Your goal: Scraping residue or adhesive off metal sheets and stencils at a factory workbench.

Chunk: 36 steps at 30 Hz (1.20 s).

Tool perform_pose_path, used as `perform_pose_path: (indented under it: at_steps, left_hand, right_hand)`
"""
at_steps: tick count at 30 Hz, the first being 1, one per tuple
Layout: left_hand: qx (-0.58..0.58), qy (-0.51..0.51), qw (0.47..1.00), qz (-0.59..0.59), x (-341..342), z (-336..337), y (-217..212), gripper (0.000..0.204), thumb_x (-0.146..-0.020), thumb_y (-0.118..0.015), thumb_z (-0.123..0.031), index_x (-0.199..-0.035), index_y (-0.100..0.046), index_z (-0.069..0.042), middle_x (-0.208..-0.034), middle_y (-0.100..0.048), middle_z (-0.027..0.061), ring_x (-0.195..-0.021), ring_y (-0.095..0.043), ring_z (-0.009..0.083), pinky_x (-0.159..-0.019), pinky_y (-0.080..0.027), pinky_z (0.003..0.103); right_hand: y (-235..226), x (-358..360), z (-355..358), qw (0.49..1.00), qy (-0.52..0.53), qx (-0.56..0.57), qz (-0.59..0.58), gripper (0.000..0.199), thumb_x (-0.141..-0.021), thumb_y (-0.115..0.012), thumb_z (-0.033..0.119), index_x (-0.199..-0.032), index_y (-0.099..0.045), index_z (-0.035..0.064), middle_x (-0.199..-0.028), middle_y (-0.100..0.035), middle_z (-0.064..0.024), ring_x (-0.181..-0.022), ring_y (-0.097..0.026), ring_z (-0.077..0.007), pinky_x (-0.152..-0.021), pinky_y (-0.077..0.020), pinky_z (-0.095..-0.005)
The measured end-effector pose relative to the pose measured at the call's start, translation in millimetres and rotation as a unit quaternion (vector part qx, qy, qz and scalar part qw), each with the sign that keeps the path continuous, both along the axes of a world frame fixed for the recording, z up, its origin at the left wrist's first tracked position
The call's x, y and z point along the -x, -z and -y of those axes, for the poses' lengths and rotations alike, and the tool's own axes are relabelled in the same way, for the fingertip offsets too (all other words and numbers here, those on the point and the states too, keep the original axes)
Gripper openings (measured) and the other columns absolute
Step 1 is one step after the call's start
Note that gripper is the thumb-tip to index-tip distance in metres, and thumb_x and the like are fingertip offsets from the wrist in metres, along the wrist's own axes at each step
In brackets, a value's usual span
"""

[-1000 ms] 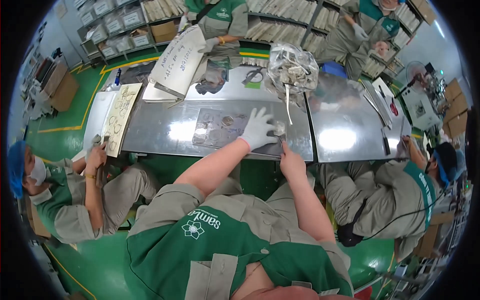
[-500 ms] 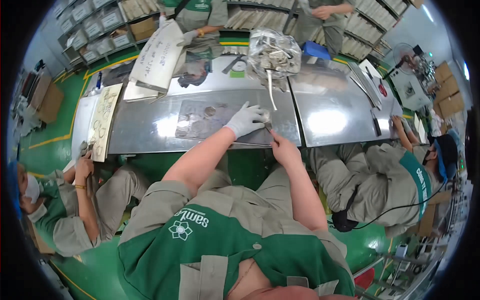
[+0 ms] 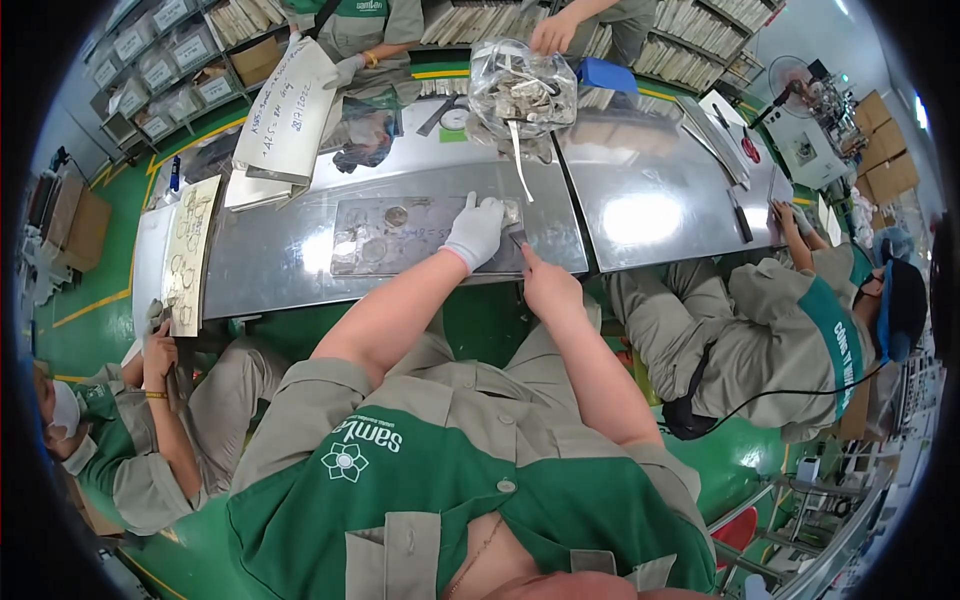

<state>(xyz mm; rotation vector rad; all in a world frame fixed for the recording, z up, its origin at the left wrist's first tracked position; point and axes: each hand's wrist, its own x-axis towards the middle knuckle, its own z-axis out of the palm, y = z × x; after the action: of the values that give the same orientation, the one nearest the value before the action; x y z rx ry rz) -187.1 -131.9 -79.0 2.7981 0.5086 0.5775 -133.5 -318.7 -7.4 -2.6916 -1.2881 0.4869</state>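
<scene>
A flat grey plate (image 3: 365, 255) with round outlines and faint writing lies near the front edge of the metal table. My left hand (image 3: 474, 234), in a white glove, rests on its right part with fingers apart, gripping nothing. My bare right hand (image 3: 553, 288) is closed round a scraper (image 3: 518, 237), its dark flat blade tilted against the plate's right end. A small pale patch (image 3: 511, 212) shows on the plate just beyond the blade, beside my gloved fingers; what it is I cannot make out.
A clear bag of scraps (image 3: 522, 90) stands beyond the plate, a co-worker's hand (image 3: 553, 33) over it. Paper-wrapped sheets (image 3: 285, 125) lie at the far left. A yellowish board (image 3: 188, 260) stands by the left co-worker. A black-handled tool (image 3: 740, 218) lies right, across a table gap.
My left hand has drawn back slightly from the scraper's blade, exposing more of the plate. A co-worker's hand has come down to the bag. The whole view has shifted a little.
</scene>
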Motion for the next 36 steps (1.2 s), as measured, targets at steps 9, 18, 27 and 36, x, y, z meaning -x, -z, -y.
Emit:
perform_pose_path:
  at_steps: [9, 18, 27, 36]
  left_hand:
    - [0.196, -0.037, 0.976, 0.091, 11, -5, -17, 0.040, -0.091, -0.065, -0.029, -0.127, -0.062, -0.013, -0.128, -0.061, 0.0159, -0.119, -0.057, 0.0358, -0.104, -0.046, 0.041]
    - [0.079, 0.012, 0.996, -0.037, 2, -8, -17, 0.020, -0.091, -0.064, -0.030, -0.100, -0.075, -0.017, -0.125, -0.066, 0.0041, -0.124, -0.057, 0.0238, -0.114, -0.028, 0.061]
    - [0.006, -0.010, 1.000, -0.011, -7, -1, -3, 0.027, -0.096, -0.055, -0.023, -0.110, -0.060, -0.002, -0.116, -0.063, 0.0179, -0.113, -0.061, 0.0351, -0.111, -0.030, 0.058]
    - [0.020, -0.035, 0.998, -0.054, -11, -1, -8, 0.020, -0.095, -0.053, -0.017, -0.108, -0.059, -0.004, -0.107, -0.065, 0.0194, -0.104, -0.062, 0.0397, -0.109, -0.038, 0.051]
  right_hand:
    - [0, -1, -3, 1.000, 0.007, 0.006, -0.004, 0.050, -0.099, -0.049, 0.024, -0.149, -0.044, 0.0226, -0.095, -0.073, -0.0186, -0.090, -0.070, -0.0378, -0.077, -0.0543, -0.0520]
    - [-2, 1, -2, 1.000, 0.005, -0.002, -0.010, 0.050, -0.100, -0.050, 0.025, -0.149, -0.044, 0.0229, -0.096, -0.073, -0.0194, -0.089, -0.070, -0.0385, -0.077, -0.0547, -0.0516]
    - [6, 2, 0, 1.000, 0.001, -0.006, 0.008, 0.051, -0.099, -0.047, 0.020, -0.150, -0.043, 0.0195, -0.089, -0.073, -0.0186, -0.082, -0.071, -0.0373, -0.071, -0.0550, -0.0515]
    - [5, 4, 0, 0.999, 0.027, 0.015, -0.017, 0.049, -0.100, -0.050, 0.026, -0.149, -0.043, 0.0249, -0.095, -0.072, -0.0199, -0.089, -0.070, -0.0397, -0.077, -0.0548, -0.0521]
